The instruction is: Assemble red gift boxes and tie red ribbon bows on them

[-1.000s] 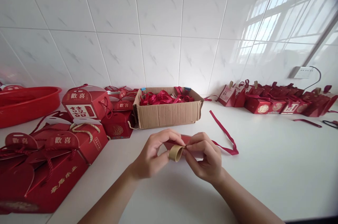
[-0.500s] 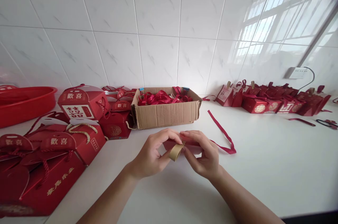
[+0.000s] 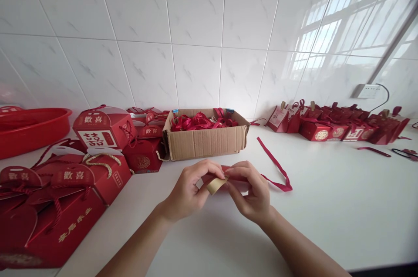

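Observation:
In the middle of the white table, my left hand (image 3: 189, 190) and my right hand (image 3: 251, 192) meet over a small red gift box (image 3: 241, 186), which their fingers mostly cover. A gold strap (image 3: 215, 186) curves out from the top of the box toward me. Its base is pinched between the fingertips of both hands. From beside my right hand, a dark red ribbon (image 3: 274, 162) runs out and bends back across the table; where its near end goes is hidden.
Behind my hands stands a cardboard box (image 3: 205, 144) full of red ribbons (image 3: 200, 121). Red gift boxes (image 3: 65, 211) and a red basin (image 3: 35, 131) crowd the left. Finished-looking small boxes (image 3: 339, 126) line the wall at right, near scissors (image 3: 405, 153) and a dark red strap (image 3: 374, 151).
The gold strap has tipped and flattened slightly toward the left, its loop less visible from the front. Both hands stay in nearly the same place.

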Demonstrator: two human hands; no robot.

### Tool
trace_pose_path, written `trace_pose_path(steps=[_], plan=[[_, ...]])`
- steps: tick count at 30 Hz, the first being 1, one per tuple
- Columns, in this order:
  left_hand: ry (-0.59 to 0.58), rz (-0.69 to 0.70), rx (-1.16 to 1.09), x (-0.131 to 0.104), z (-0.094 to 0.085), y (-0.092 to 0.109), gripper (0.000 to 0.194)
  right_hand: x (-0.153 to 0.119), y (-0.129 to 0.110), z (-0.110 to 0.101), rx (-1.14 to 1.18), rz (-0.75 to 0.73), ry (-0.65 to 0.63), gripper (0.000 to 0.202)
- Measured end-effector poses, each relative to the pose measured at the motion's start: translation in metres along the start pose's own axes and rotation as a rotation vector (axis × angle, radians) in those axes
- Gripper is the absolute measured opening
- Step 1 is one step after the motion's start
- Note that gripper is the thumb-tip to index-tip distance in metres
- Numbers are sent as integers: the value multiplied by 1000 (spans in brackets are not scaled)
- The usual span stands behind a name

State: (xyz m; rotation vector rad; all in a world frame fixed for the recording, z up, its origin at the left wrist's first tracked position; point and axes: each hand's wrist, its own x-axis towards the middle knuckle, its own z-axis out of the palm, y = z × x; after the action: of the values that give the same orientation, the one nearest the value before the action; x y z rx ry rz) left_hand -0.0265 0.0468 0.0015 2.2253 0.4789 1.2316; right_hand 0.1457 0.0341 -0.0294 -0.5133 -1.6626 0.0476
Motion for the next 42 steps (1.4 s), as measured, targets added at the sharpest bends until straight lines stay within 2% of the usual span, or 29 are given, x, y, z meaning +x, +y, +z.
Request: trace_pose_path(steps=[7, 10, 17, 23, 29, 31, 35, 37, 40, 42], plan=[[32, 13, 51, 1, 1, 0, 16, 2, -1, 0, 14, 76, 29, 14], [53, 26, 88, 0, 2, -1, 16, 3, -1, -1, 20, 83, 29, 12], [-1, 28, 85, 0, 1, -2, 18, 3, -2, 1, 31, 67, 39, 15], [27, -99, 106, -2, 4, 1, 16, 3, -3, 1, 36, 59, 45, 15], [89, -128, 94, -4, 9, 1, 11, 2, -1, 1, 64, 73, 48, 16], [173, -116, 71, -4, 12, -1, 20, 1, 1, 1, 99, 127, 60, 14], [341, -154, 43, -1, 16, -13, 53, -1, 7, 2, 157, 276, 109, 14], [307, -241, 36, 0, 18, -25, 55, -1, 13, 3, 146, 332, 130, 19], [197, -392, 0, -3, 21, -50, 49, -1, 29, 3, 161, 485, 113, 44], [225, -478, 0, -6, 23, -67, 56, -2, 44, 0, 222, 631, 34, 60]])
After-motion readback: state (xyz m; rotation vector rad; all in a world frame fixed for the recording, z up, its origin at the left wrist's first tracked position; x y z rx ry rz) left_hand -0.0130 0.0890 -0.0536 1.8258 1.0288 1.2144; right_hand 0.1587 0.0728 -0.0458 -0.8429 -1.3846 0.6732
